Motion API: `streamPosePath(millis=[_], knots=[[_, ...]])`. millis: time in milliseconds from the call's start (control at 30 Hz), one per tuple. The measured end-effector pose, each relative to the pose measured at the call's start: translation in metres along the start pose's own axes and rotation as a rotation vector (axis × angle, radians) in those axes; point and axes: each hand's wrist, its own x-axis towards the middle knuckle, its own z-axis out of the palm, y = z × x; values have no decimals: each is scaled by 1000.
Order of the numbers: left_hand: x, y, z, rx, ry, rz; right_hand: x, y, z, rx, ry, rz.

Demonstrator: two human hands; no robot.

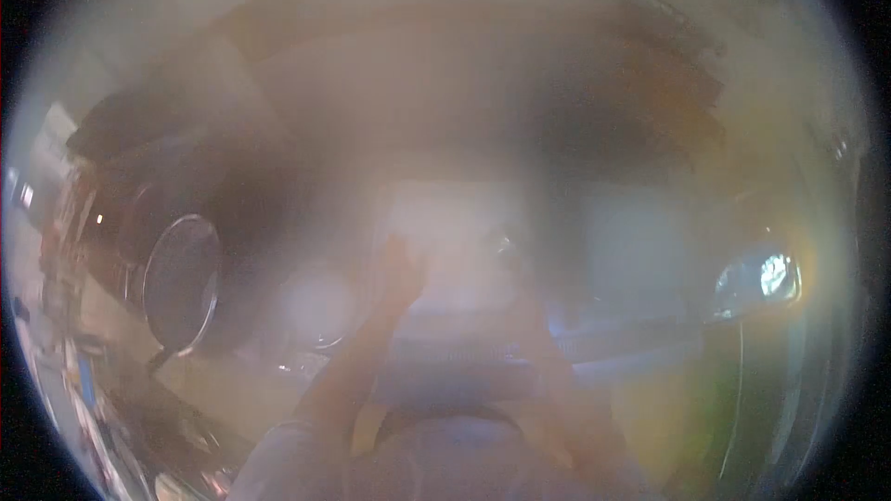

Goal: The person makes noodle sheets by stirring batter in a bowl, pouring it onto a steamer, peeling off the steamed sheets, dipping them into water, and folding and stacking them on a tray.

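Observation:
Haze over the lens blurs most of the head view. My left hand (404, 269) reaches forward at the left edge of a pale, roughly rectangular surface (455, 209). Its fingers are too smeared to show whether they are apart or closed. My right hand (515, 269) is fainter still, at the right side of the same pale surface. Near it is a small bright glint (504, 244), whose source I cannot make out. Whether either hand holds anything is hidden by the blur.
To the left stands a round, thin-rimmed thing with a short handle (181, 283), like a mesh strainer. A pale round shape (317, 306) lies left of my left forearm. On the right are a light bluish rectangle (640, 241) and a shiny, reflective object (778, 278).

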Motion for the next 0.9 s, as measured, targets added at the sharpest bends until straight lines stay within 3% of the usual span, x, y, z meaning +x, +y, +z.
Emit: streamPosePath(millis=[100, 200, 300, 400, 433, 533, 633, 900], knots=[[-18, -89, -23, 62, 186, -69, 29, 6, 22, -66, -101, -6], [-55, -201, -41, 144, 215, -281, 69, -63, 15, -72, -198, -19], [-94, -250, -29, 285, 218, -447, 110, -65, 57, -75, -210, -117], [-109, -268, -46, 204, -17, -442, 148, -62, 107, -121, -257, -209], [-114, -265, -52, 233, 35, -377, 160, -66, 118, -143, -282, -231], [-114, -288, -55, 127, -85, -275, 183, -80, 157, -181, -217, -261], [-116, -289, -52, 52, 162, -189, 195, -97, 182, -256, -161, -314], [-106, -294, -61, -27, 210, -120, 207, -116, 213, -395, -165, -225]])
